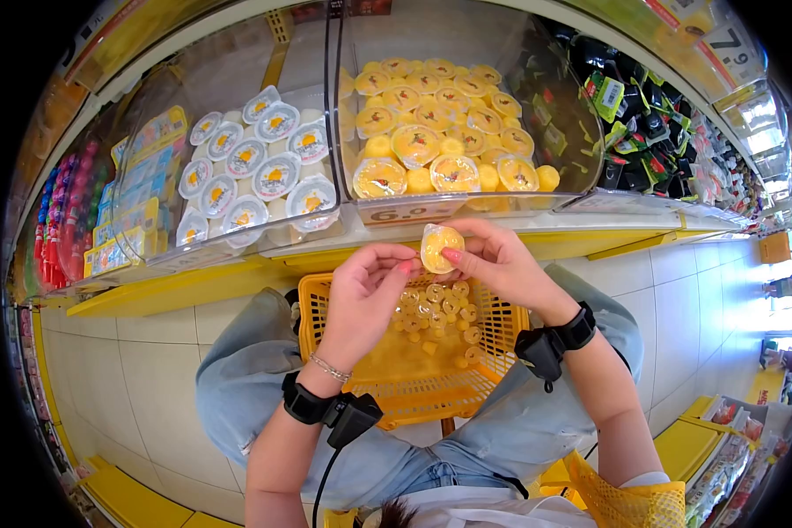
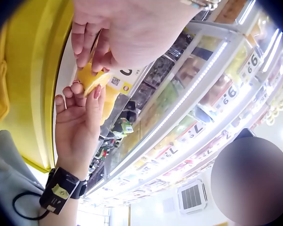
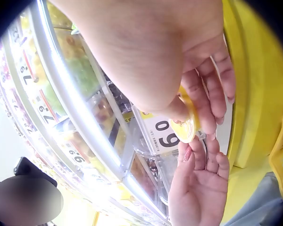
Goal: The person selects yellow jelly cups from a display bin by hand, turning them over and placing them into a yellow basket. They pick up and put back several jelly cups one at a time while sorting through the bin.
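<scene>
In the head view a yellow jelly cup [image 1: 441,250] with a clear film lid is held up over the front of the basket. My right hand [image 1: 502,260] grips it between thumb and fingers, the thumb on its near side. My left hand [image 1: 370,295] pinches at the cup's left edge with thumb and fingertips. Both hands also meet at the jelly cup [image 3: 186,129] in the right wrist view. Below them stands a yellow plastic basket [image 1: 414,409] with several small yellow cups [image 1: 449,306] inside, between the person's knees.
A clear shelf bin of yellow jelly cups [image 1: 431,114] is straight ahead, beside white-lidded cups [image 1: 277,176]. Dark packets [image 1: 642,132] fill the right side. A yellow shelf edge [image 1: 167,286] runs close in front. Another shelf [image 1: 691,444] stands behind right.
</scene>
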Demonstrator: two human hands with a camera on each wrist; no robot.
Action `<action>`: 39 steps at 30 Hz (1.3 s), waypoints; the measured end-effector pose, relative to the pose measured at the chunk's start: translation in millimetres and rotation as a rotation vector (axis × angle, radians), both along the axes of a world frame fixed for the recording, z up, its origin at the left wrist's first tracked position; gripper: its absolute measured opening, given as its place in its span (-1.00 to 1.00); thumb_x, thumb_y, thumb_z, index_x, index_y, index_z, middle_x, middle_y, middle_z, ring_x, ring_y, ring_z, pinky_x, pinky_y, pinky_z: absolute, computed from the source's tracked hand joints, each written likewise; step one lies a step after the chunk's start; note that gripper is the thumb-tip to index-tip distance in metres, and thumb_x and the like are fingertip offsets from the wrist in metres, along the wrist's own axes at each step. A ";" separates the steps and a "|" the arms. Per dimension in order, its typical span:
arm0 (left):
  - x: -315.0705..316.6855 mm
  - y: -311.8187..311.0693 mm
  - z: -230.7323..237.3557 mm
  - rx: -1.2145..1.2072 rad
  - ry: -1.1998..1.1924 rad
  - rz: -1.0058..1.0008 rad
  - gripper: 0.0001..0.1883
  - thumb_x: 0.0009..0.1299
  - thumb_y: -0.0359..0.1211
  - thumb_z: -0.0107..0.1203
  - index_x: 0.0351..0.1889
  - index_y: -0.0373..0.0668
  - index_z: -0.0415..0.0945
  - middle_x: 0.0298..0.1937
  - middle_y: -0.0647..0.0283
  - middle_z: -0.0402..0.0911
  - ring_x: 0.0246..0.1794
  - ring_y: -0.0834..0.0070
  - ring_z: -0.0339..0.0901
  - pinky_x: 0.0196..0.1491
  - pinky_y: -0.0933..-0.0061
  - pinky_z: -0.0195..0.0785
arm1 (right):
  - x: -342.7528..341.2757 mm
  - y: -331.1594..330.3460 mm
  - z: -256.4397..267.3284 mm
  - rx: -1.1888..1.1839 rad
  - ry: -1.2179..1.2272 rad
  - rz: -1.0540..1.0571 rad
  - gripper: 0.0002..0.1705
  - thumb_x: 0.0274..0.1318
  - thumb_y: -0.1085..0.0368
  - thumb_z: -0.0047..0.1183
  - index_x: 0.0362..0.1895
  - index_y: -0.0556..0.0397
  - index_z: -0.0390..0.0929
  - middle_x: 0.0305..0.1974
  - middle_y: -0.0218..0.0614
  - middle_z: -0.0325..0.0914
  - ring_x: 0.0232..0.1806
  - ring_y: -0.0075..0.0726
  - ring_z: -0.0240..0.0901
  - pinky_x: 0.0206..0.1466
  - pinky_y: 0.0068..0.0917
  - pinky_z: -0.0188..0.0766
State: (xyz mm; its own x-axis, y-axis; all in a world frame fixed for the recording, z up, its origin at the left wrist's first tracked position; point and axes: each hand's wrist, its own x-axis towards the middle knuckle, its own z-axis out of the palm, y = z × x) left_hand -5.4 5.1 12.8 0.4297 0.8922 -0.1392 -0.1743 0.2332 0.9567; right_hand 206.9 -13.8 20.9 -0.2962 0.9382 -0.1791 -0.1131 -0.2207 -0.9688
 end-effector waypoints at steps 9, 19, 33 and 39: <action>0.4 -1.9 1.4 0.025 -0.045 -0.009 -0.85 0.43 -0.55 0.01 -0.07 -0.35 0.47 -0.09 0.23 0.60 -0.04 0.55 0.56 0.07 0.54 0.40 | 0.4 2.3 30.7 0.051 0.042 0.028 -0.57 0.33 0.37 -0.02 0.24 0.19 0.29 -0.13 -0.20 0.60 -0.19 -0.42 0.59 -0.08 -0.50 0.52; 3.6 -4.4 0.7 0.032 -0.008 -0.033 -0.85 0.45 -0.54 -0.03 -0.07 -0.35 0.47 -0.09 0.23 0.60 -0.04 0.56 0.53 0.12 0.52 0.37 | 6.5 11.4 66.3 0.130 -0.067 -0.023 -0.58 0.29 0.33 0.05 0.21 0.10 0.37 -0.27 -0.29 0.64 -0.32 -0.59 0.56 -0.32 -0.66 0.44; 4.1 -5.3 -9.9 0.065 -0.034 -0.048 -0.85 0.45 -0.46 0.04 -0.06 -0.27 0.49 -0.09 0.29 0.62 -0.04 0.59 0.55 0.02 0.59 0.36 | 23.1 48.5 74.7 0.554 -0.377 -0.355 -0.61 0.23 0.30 0.11 0.11 0.21 0.48 -0.50 -0.40 0.51 -0.46 -0.62 0.49 -0.41 -0.63 0.31; 1.7 -4.9 -8.4 0.061 -0.026 -0.043 -0.85 0.45 -0.45 0.04 -0.06 -0.25 0.49 -0.09 0.29 0.62 -0.03 0.59 0.55 0.01 0.60 0.36 | 32.9 71.8 59.0 0.621 -0.718 -0.451 -0.61 0.16 0.24 0.13 0.02 0.22 0.55 -0.53 -0.22 0.51 -0.53 -0.35 0.47 -0.35 -0.45 0.37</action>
State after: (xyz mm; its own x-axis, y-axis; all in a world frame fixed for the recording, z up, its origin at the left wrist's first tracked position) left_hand -3.8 0.2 4.4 0.4710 0.8791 -0.0733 -0.1907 0.1826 0.9645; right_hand 239.8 58.0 79.9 0.0886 0.9223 0.3762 0.5849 0.2576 -0.7691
